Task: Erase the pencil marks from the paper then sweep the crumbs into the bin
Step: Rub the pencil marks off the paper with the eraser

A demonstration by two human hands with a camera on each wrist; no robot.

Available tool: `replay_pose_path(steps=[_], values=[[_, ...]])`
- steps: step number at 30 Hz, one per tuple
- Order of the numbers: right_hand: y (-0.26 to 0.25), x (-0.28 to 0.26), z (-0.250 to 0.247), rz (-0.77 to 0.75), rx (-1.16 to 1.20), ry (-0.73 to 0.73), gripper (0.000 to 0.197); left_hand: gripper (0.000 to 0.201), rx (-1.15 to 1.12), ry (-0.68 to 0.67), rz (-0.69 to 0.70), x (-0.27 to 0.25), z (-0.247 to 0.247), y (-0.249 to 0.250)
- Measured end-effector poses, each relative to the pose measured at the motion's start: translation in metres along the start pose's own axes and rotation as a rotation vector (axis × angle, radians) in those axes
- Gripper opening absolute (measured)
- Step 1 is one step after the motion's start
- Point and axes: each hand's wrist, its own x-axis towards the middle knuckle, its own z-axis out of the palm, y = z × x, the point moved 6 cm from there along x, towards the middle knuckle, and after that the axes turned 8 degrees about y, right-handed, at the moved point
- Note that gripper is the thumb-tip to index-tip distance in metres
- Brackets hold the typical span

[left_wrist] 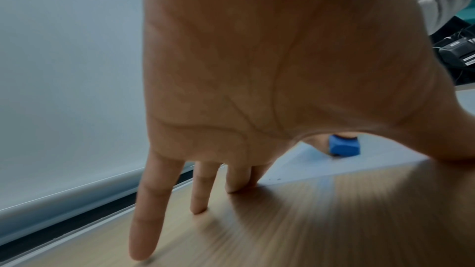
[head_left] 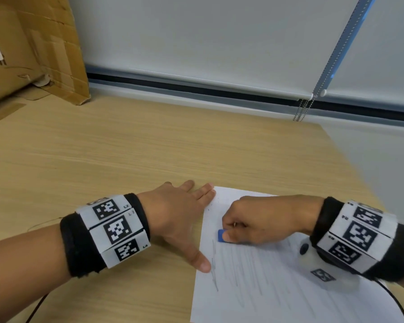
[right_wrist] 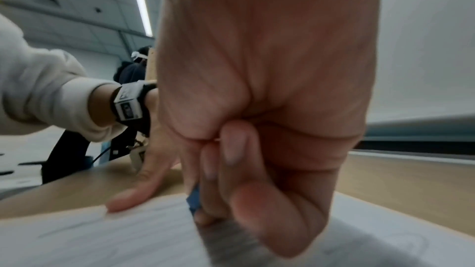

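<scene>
The paper (head_left: 278,287) lies at 5 o'clock on the table (head_left: 126,159), pencil marks (head_left: 243,271) covering its near half. Right hand (head_left: 261,220): clenched, pinching the blue eraser (head_left: 221,235) against the paper. Left hand (head_left: 180,217): flat, fingers spread, thumb pressing the paper's 9 o'clock edge.

Left hand (left_wrist: 270,72) is filling most of the view, palm down, fingers (left_wrist: 146,210) straight and spread, tips pressing on the wooden table (left_wrist: 334,220). Thumb is reaching right, landing at the edge of the white paper (left_wrist: 303,161). Through the arch under the palm, a blue eraser (left_wrist: 344,147) is sitting on the paper with another fingertip on top of it. Table surface is blurring.
</scene>
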Motion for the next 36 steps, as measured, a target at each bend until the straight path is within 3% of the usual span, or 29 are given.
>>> replay_pose_path(steps=[6, 11, 17, 23, 28, 33, 36], values=[[0.025, 0.017, -0.022, 0.068, -0.003, 0.181, 0.044, 0.141, -0.004, -0.001, -0.006, 0.000, 0.001, -0.001], [0.000, 0.010, -0.003, 0.005, -0.017, 0.029, 0.043, 0.141, -0.001, 0.003, 0.004, 0.001, 0.000, -0.001], [0.028, 0.023, -0.024, 0.081, 0.018, 0.206, 0.044, 0.140, -0.006, -0.008, -0.009, -0.001, -0.001, 0.000], [-0.006, 0.009, -0.003, -0.004, -0.001, 0.018, 0.042, 0.140, 0.015, -0.024, -0.004, 0.000, -0.001, 0.001], [0.015, 0.018, -0.021, 0.077, 0.012, 0.134, 0.042, 0.139, 0.000, -0.033, -0.016, -0.001, -0.002, 0.001], [-0.019, 0.001, 0.005, -0.018, -0.017, 0.004, 0.042, 0.139, 0.015, -0.025, -0.015, 0.000, 0.000, 0.000], [-0.010, 0.007, -0.006, 0.014, -0.019, 0.039, 0.045, 0.142, 0.013, -0.039, -0.012, -0.001, 0.001, 0.000]])
